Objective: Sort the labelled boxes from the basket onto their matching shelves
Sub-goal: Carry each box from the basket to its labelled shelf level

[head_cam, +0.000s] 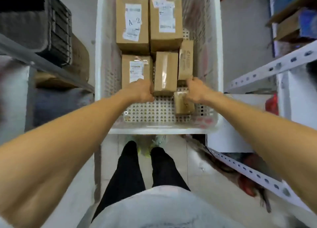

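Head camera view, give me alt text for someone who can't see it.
Two bare hands reach into a white perforated basket of cardboard boxes: the left hand grips a taped box, the right hand the narrow box beside it.

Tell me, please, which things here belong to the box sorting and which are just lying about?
Job: white basket; A2 box; taped box, gripped by the left hand; right hand beside it; shelf rail.
Lying about: black crates; red bag; blue packs.
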A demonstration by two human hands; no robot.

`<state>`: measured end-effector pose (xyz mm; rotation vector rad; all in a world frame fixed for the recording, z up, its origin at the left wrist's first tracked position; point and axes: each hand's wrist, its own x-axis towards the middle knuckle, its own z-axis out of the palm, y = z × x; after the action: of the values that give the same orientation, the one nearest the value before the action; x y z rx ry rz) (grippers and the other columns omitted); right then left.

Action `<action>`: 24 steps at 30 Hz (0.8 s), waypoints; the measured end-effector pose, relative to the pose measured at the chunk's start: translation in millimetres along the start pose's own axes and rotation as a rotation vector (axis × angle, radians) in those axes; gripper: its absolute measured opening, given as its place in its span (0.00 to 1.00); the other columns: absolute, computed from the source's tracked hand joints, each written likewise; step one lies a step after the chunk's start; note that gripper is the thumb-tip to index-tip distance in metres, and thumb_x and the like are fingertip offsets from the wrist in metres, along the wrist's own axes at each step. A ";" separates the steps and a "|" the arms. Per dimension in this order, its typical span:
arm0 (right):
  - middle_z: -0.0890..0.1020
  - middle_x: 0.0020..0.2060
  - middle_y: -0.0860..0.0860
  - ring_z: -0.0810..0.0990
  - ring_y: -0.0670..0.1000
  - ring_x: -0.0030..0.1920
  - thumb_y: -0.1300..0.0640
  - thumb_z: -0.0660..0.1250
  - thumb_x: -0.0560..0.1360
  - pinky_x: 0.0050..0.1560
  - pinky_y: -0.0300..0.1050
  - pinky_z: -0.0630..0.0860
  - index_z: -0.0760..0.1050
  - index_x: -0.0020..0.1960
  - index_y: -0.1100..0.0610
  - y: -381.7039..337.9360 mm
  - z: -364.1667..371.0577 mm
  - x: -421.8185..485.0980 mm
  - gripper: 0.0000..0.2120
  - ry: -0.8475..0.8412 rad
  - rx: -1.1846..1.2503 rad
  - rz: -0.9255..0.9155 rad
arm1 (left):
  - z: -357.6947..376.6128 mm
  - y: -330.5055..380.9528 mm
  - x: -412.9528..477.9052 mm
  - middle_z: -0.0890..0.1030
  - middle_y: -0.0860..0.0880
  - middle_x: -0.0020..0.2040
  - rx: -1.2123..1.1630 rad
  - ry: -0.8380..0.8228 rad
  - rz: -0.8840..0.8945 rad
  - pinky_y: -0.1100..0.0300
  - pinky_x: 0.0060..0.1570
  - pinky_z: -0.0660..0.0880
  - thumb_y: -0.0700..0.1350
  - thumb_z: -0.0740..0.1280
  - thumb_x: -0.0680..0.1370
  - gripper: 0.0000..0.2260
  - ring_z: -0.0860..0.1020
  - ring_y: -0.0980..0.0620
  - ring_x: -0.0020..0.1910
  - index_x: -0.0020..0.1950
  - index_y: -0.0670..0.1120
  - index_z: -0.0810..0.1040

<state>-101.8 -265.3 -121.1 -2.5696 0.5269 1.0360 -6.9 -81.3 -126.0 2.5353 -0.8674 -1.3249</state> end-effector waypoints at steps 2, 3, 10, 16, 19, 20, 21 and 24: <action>0.66 0.67 0.65 0.70 0.65 0.64 0.53 0.66 0.77 0.60 0.54 0.70 0.61 0.70 0.66 9.5 23.4 23.8 0.28 -0.005 0.046 0.094 | 15.8 -5.5 21.9 0.79 0.45 0.55 0.018 -0.041 0.000 0.53 0.50 0.76 0.46 0.70 0.75 0.16 0.77 0.46 0.51 0.61 0.44 0.75; 0.63 0.69 0.65 0.67 0.66 0.66 0.52 0.67 0.76 0.62 0.54 0.69 0.58 0.71 0.65 13.6 34.9 35.4 0.30 -0.010 0.073 0.141 | 22.4 -8.7 31.0 0.78 0.45 0.55 0.024 -0.059 0.000 0.53 0.49 0.75 0.47 0.70 0.75 0.17 0.77 0.46 0.51 0.62 0.44 0.75; 0.43 0.75 0.67 0.47 0.67 0.75 0.48 0.71 0.73 0.75 0.56 0.53 0.34 0.77 0.64 20.6 98.6 90.1 0.53 -0.096 0.197 0.295 | 56.8 -41.5 74.2 0.78 0.45 0.60 -0.113 -0.127 -0.080 0.56 0.54 0.73 0.50 0.71 0.75 0.21 0.77 0.47 0.54 0.65 0.45 0.74; 0.46 0.76 0.63 0.57 0.67 0.73 0.45 0.78 0.66 0.69 0.58 0.64 0.37 0.78 0.55 19.5 105.8 92.3 0.60 -0.043 0.239 0.394 | 52.4 -46.0 75.1 0.78 0.47 0.58 -0.126 -0.117 -0.100 0.55 0.54 0.74 0.51 0.71 0.75 0.20 0.76 0.47 0.53 0.64 0.46 0.74; 0.55 0.75 0.62 0.63 0.65 0.71 0.48 0.79 0.64 0.70 0.59 0.65 0.35 0.78 0.57 24.2 83.6 79.8 0.62 0.011 0.422 0.437 | 29.5 -36.7 67.2 0.79 0.48 0.57 -0.100 -0.122 -0.038 0.57 0.50 0.72 0.50 0.72 0.74 0.18 0.77 0.49 0.52 0.62 0.47 0.74; 0.59 0.74 0.62 0.65 0.65 0.70 0.49 0.79 0.63 0.69 0.59 0.66 0.35 0.77 0.58 26.5 71.0 73.6 0.62 0.026 0.494 0.419 | 18.5 -31.6 63.4 0.79 0.48 0.56 -0.119 -0.111 -0.021 0.58 0.48 0.71 0.50 0.72 0.74 0.18 0.77 0.49 0.51 0.61 0.47 0.74; 0.63 0.72 0.61 0.67 0.63 0.68 0.49 0.79 0.62 0.68 0.59 0.68 0.37 0.77 0.58 29.1 55.8 67.6 0.61 0.035 0.547 0.387 | 6.1 -26.0 58.9 0.79 0.48 0.56 -0.140 -0.090 -0.008 0.58 0.48 0.70 0.49 0.72 0.74 0.18 0.77 0.49 0.51 0.62 0.47 0.74; 0.68 0.66 0.55 0.72 0.56 0.62 0.51 0.78 0.63 0.58 0.50 0.74 0.57 0.73 0.58 32.6 -2.5 40.4 0.46 0.063 0.590 0.231 | -34.3 -10.0 39.0 0.78 0.48 0.57 -0.162 -0.011 0.031 0.59 0.49 0.70 0.48 0.71 0.74 0.20 0.76 0.50 0.53 0.63 0.46 0.74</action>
<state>-87.9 -303.8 -153.2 -2.0520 0.9959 0.7230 41.8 -99.1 -136.7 2.3846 -0.7645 -1.3434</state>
